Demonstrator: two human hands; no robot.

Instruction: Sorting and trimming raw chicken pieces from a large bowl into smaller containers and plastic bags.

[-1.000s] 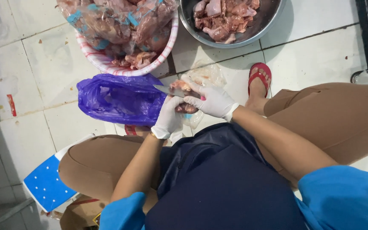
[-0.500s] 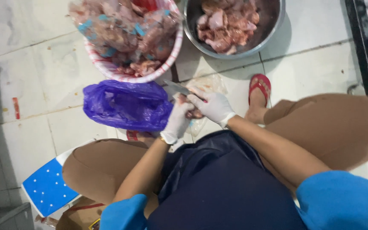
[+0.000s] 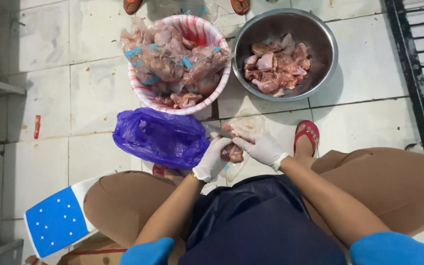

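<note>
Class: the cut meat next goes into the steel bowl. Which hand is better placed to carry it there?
Probably the right hand: it lies nearer the steel bowl; the left hand sits beside the purple bag.

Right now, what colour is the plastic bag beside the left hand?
Purple; the plastic bag shows best in the head view, just left of the left hand.

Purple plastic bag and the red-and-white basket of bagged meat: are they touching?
Cannot tell. In the head view the purple plastic bag lies right below the basket's rim, their edges meeting or overlapping in the picture, with no plain gap or contact visible.
</note>
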